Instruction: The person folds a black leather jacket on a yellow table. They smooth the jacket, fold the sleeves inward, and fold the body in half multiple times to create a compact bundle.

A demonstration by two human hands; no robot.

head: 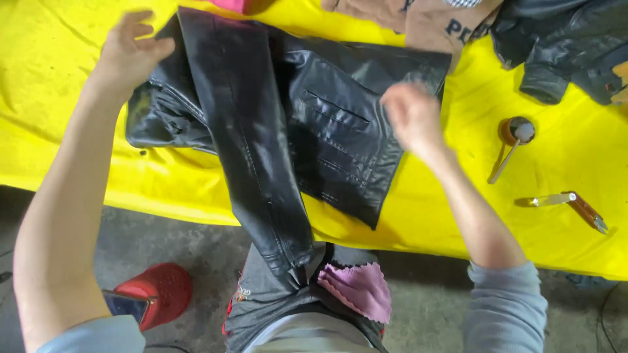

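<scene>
Head view: a black leather jacket (288, 124) lay folded and glossy on a yellow table cover (59, 78), one sleeve hanging over the near edge. The left hand (131, 49) hovered at the jacket's far left corner, fingers spread, holding nothing. The right hand (412, 117), blurred, was over its right front; its grip could not be told. Right of the jacket lay a small brown tin (517, 131) and a folding knife (575, 206). Below was grey concrete floor (163, 242).

A yellow-covered table (458, 216) bears a black leather jacket (294, 131), small tools.
</scene>
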